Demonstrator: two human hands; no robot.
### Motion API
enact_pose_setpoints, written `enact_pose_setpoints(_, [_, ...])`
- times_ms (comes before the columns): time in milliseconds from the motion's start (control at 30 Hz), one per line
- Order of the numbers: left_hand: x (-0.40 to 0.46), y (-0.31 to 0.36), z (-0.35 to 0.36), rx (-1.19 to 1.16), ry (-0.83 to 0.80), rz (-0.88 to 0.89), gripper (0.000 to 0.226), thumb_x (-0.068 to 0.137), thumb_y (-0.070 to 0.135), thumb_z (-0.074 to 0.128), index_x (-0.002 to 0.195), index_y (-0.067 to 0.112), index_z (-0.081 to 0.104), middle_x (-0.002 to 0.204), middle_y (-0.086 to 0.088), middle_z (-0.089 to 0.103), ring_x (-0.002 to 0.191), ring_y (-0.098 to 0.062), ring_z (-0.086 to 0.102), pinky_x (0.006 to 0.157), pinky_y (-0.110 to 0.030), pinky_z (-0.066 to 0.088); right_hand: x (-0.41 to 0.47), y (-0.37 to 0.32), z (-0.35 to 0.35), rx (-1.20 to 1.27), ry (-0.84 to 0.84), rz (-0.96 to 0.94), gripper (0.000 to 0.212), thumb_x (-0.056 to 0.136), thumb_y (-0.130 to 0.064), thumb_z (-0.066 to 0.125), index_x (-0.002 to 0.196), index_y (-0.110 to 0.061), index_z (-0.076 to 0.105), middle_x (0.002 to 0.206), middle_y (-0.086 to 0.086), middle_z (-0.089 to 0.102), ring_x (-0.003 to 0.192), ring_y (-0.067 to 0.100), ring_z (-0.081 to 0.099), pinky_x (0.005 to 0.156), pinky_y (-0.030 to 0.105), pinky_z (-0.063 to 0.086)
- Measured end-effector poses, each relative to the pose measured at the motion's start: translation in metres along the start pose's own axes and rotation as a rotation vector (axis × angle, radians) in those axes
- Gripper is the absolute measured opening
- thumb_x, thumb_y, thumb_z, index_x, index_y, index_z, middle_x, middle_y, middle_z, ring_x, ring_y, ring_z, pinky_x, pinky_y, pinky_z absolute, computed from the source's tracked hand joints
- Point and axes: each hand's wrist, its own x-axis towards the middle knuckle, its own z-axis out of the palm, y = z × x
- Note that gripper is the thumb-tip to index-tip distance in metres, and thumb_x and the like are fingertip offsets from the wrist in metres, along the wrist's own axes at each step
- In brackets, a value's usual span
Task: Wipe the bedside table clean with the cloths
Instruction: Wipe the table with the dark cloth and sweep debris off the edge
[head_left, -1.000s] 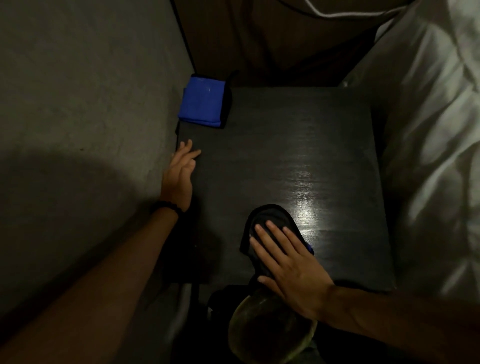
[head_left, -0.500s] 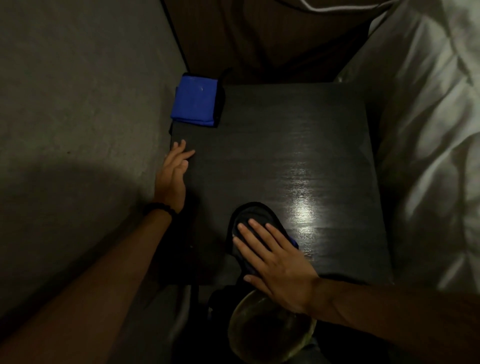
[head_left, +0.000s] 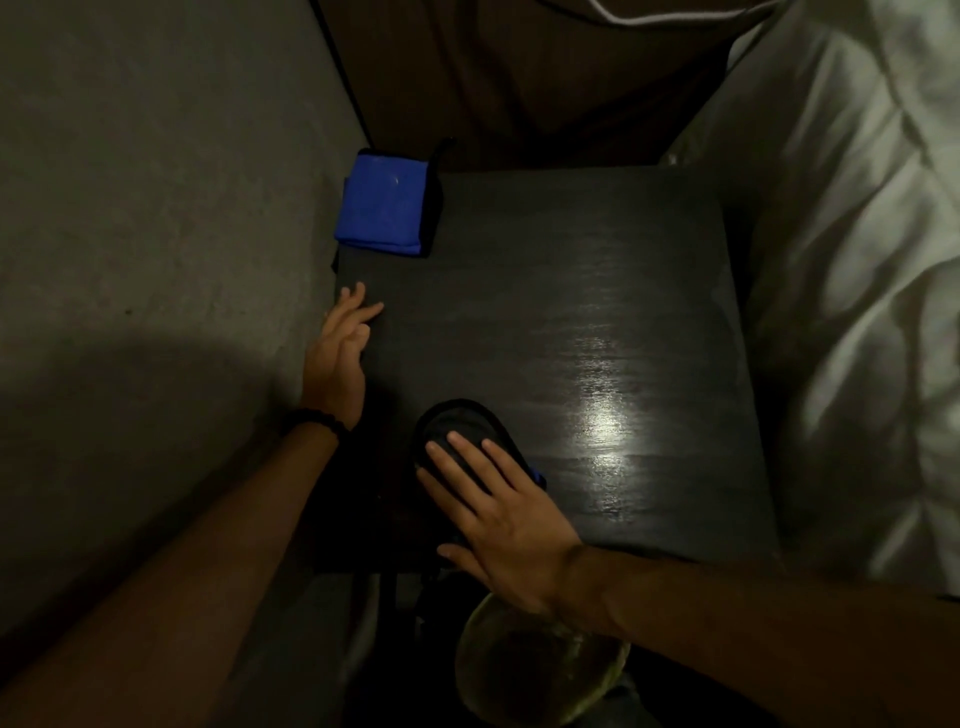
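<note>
The dark wooden bedside table (head_left: 597, 291) fills the middle of the view, with a bright glare patch on its right half. My right hand (head_left: 498, 514) lies flat with straight fingers, pressing a dark cloth (head_left: 457, 421) with a blue edge onto the table's near left part. My left hand (head_left: 337, 358) rests open along the table's left edge, fingertips on the top. A folded blue cloth (head_left: 382, 208) sits at the far left corner.
A grey wall (head_left: 156, 234) runs close along the table's left side. White bedding (head_left: 857, 260) borders the right side. A brown headboard or panel (head_left: 519, 78) stands behind. A round glassy object (head_left: 535, 670) sits below the table's near edge.
My right hand has slid the dark cloth to the left along the table's near part. My left hand has stayed at the left edge.
</note>
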Motion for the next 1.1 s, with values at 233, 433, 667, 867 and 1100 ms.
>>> enact_pose_setpoints(233, [-0.002, 0.001, 0.000, 0.017, 0.006, 0.042, 0.051, 0.090, 0.019, 0.028, 0.126, -0.003, 0.056, 0.150, -0.015, 0.037, 0.144, -0.024, 0.025, 0.115, -0.021, 0.018, 0.016, -0.005, -0.005, -0.043, 0.005, -0.078, 0.077, 0.101, -0.057, 0.031, 0.160, -0.017, 0.002, 0.169, 0.010, -0.003, 0.154, 0.032, -0.012, 0.123, 0.049, -0.001])
enact_pose_setpoints(433, [0.001, 0.000, 0.000, 0.030, -0.023, 0.060, 0.052, 0.090, 0.018, 0.027, 0.129, -0.006, 0.052, 0.151, -0.017, 0.034, 0.144, -0.025, 0.023, 0.106, -0.006, 0.018, 0.032, 0.002, -0.007, -0.141, 0.010, -0.196, 0.077, 0.101, -0.060, 0.026, 0.160, -0.018, 0.000, 0.169, 0.008, -0.002, 0.154, 0.030, -0.008, 0.123, 0.047, 0.000])
enact_pose_setpoints(667, [0.002, -0.002, 0.000, 0.108, -0.017, 0.093, 0.051, 0.092, 0.017, 0.025, 0.130, -0.004, 0.051, 0.151, -0.017, 0.034, 0.144, -0.025, 0.023, 0.110, -0.012, 0.017, 0.040, 0.017, -0.012, -0.166, 0.044, -0.319, 0.078, 0.101, -0.062, 0.027, 0.161, -0.018, 0.003, 0.169, 0.009, 0.002, 0.155, 0.031, -0.003, 0.123, 0.046, 0.004])
enact_pose_setpoints(867, [0.003, -0.009, -0.001, 0.172, -0.031, 0.146, 0.051, 0.095, 0.017, 0.024, 0.130, -0.010, 0.049, 0.150, -0.022, 0.033, 0.144, -0.030, 0.024, 0.115, -0.023, 0.017, 0.036, 0.007, -0.005, -0.165, 0.091, -0.246, 0.077, 0.099, -0.061, 0.028, 0.161, -0.020, 0.008, 0.169, 0.008, 0.006, 0.155, 0.029, 0.002, 0.123, 0.045, 0.004])
enact_pose_setpoints(1100, [0.001, -0.004, 0.001, 0.224, -0.033, 0.172, 0.050, 0.094, 0.013, 0.023, 0.128, -0.014, 0.048, 0.148, -0.028, 0.033, 0.142, -0.035, 0.024, 0.112, -0.016, 0.016, 0.034, 0.005, -0.003, -0.162, 0.102, -0.210, 0.075, 0.099, -0.061, 0.028, 0.160, -0.022, 0.011, 0.169, 0.007, 0.009, 0.155, 0.028, 0.004, 0.123, 0.044, 0.004])
